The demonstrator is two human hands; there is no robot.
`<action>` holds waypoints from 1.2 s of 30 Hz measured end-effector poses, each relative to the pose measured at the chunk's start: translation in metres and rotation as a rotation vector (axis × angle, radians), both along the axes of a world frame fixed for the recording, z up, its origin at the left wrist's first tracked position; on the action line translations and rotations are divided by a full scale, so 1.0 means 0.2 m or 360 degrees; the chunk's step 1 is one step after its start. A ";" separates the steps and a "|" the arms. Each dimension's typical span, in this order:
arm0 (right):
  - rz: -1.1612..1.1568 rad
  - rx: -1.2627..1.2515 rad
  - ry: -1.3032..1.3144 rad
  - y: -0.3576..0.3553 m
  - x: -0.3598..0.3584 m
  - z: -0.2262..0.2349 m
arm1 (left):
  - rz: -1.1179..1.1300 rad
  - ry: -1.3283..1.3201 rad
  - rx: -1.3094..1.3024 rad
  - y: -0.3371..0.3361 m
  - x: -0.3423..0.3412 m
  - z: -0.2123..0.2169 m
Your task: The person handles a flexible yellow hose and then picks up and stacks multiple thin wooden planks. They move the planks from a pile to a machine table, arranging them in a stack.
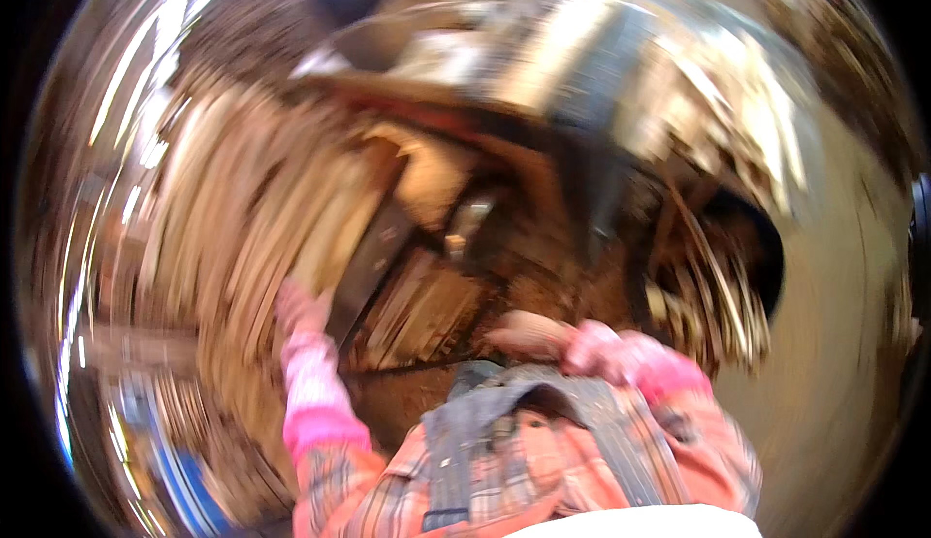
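My left hand (303,307) reaches to the near edge of a large stack of long pale wooden strips (242,208). It lies against or just over the strips; motion blur hides whether its fingers grip one. My right hand (529,334) is held in front of my body, over a brown surface, and its fingers are smeared too. Between the hands lies a smaller bundle of wooden strips (427,305), beside a dark upright board (373,266). Both my sleeves end in pink cuffs.
Farther ahead is a dark machine-like frame with a reddish edge (417,97) and a shiny metal part (470,218). To the right, thin sticks (713,315) fill a dark round container (761,247). A blue object (189,485) stands at the lower left.
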State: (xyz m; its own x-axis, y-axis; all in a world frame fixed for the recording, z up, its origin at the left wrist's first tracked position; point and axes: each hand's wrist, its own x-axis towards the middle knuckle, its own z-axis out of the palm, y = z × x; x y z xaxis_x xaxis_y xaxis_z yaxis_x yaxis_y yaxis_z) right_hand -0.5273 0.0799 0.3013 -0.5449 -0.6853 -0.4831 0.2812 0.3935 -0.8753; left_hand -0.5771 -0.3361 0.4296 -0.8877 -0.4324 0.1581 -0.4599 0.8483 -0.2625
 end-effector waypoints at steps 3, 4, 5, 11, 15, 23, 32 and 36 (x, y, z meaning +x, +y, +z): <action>0.0083 -0.0129 0.1081 0.33 0.17 -0.58 | 0.0320 -0.0153 -0.0036 0.05 -0.04 0.01; 0.0539 0.0409 0.1302 0.42 0.24 -0.60 | 0.0366 -0.0187 -0.0021 0.04 0.00 0.00; -0.0017 0.0522 0.0177 0.50 0.29 -0.57 | 0.0365 -0.0220 0.0002 0.06 0.01 -0.01; -0.0152 0.0633 -0.0048 0.70 0.26 -0.86 | 0.0401 -0.0138 -0.0114 0.22 0.05 0.07; -0.0074 0.0667 -0.0037 0.58 0.13 -0.77 | 0.0345 0.0001 -0.0068 0.16 0.05 0.00; 0.0102 0.0695 0.0103 0.37 -0.02 -0.70 | 0.0234 0.0241 0.0131 0.12 0.06 0.01; 0.0369 0.0687 0.0299 0.22 -0.08 -0.67 | 0.0143 0.0299 0.0227 0.06 0.09 -0.04; 0.0875 0.0540 0.0955 0.11 -0.18 -0.66 | 0.0121 0.0299 0.0153 0.04 0.13 -0.01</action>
State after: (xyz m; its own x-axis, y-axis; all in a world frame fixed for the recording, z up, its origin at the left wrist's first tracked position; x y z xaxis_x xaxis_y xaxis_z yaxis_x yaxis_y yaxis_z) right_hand -0.5623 0.1022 0.1697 -0.4073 -0.7968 -0.4463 -0.4942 0.6032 -0.6260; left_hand -0.5508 -0.3289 0.4275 -0.8107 -0.5182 0.2724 -0.5569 0.8262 -0.0855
